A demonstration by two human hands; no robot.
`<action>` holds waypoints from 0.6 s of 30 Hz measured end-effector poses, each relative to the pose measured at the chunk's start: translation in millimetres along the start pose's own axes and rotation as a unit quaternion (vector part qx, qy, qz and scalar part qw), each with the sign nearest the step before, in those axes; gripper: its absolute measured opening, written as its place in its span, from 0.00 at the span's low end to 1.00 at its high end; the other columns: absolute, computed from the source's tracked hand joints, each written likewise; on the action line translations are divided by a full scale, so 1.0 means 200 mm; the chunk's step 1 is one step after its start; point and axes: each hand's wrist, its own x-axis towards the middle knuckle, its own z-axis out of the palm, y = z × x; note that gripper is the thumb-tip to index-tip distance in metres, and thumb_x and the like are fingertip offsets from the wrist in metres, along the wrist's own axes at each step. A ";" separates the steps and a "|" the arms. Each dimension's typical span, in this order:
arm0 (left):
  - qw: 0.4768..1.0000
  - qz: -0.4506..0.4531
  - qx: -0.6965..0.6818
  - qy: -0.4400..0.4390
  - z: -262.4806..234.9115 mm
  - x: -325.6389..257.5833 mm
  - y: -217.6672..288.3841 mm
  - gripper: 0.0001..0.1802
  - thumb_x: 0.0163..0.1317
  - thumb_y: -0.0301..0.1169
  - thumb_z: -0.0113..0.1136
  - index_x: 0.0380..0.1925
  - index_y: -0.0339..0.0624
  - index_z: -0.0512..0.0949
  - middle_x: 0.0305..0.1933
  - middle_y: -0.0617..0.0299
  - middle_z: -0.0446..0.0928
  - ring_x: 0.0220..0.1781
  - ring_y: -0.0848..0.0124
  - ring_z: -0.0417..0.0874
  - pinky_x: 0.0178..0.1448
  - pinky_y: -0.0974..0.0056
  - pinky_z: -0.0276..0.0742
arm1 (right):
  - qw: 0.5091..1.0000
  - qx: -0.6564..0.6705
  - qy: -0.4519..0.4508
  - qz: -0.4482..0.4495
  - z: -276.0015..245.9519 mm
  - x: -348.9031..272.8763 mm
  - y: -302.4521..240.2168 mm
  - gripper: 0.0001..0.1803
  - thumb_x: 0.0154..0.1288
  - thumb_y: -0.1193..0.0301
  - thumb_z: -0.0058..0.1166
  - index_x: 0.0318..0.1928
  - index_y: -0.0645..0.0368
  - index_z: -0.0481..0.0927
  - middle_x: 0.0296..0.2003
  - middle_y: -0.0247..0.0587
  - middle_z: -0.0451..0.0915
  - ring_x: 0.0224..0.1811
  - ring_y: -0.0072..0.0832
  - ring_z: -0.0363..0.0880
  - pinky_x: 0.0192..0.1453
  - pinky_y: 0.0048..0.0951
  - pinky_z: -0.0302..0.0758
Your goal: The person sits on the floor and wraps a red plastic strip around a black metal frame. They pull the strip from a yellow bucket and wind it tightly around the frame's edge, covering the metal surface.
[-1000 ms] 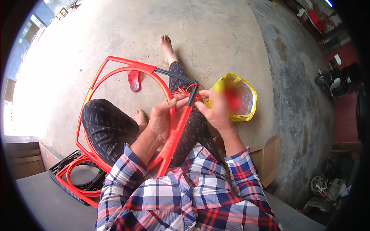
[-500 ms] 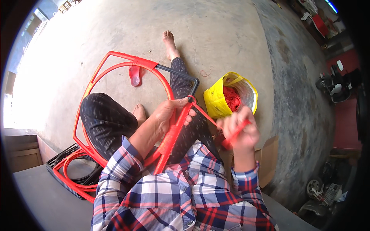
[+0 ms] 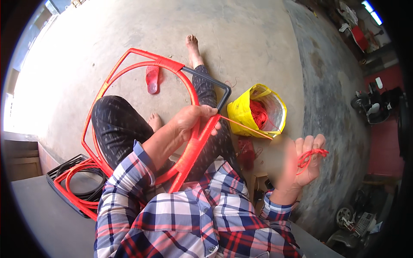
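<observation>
A squarish frame with a ring inside it (image 3: 146,60) rests across my lap. Red cord is wound around most of it, but its far right corner is bare black (image 3: 209,79). My left hand (image 3: 193,119) is closed around the frame's right side just below that bare stretch, thumb on top. From there a taut red strand (image 3: 246,126) runs right to my raised right hand (image 3: 303,161). My right hand's fingers are curled around a looped bundle of red cord (image 3: 309,158). The thumb side of that hand is blurred.
A yellow bag (image 3: 241,112) holding red cord stands on the floor to the right. Beside me on a grey seat (image 3: 41,202) lie more black and red frames (image 3: 81,185). A red slipper (image 3: 152,79) lies ahead; machinery (image 3: 373,103) stands far right.
My right hand has swung outward to the right, drawing the strand longer and straight. The loop of cord at the frame has tightened against it. The frame has shifted slightly in my left hand.
</observation>
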 end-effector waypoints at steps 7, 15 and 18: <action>0.998 0.020 -0.047 0.026 0.02 -0.02 -0.03 0.06 0.66 0.28 0.56 0.36 0.35 0.74 0.29 0.50 0.80 0.24 0.61 0.84 0.31 0.63 0.85 | 0.994 0.104 0.038 0.019 -0.06 0.03 -0.05 0.17 0.61 0.70 0.65 0.36 0.53 0.65 0.26 0.29 0.67 0.24 0.20 0.63 0.36 0.32 0.65; 0.997 0.019 -0.066 0.031 0.02 -0.01 -0.05 0.07 0.68 0.29 0.57 0.35 0.35 0.73 0.27 0.49 0.80 0.24 0.60 0.85 0.29 0.63 0.86 | 0.787 -0.483 -0.298 0.240 0.00 -0.02 0.55 0.11 0.60 0.78 0.59 0.44 0.63 0.81 0.30 0.44 0.78 0.31 0.32 0.79 0.38 0.31 0.75; 0.997 0.020 -0.070 0.038 0.04 -0.01 -0.05 0.08 0.68 0.29 0.57 0.35 0.35 0.73 0.27 0.50 0.80 0.24 0.61 0.85 0.29 0.62 0.86 | 0.768 -0.590 -0.167 0.186 -0.04 0.06 0.74 0.29 0.60 0.81 0.56 0.63 0.60 0.71 0.28 0.43 0.78 0.30 0.36 0.81 0.38 0.34 0.77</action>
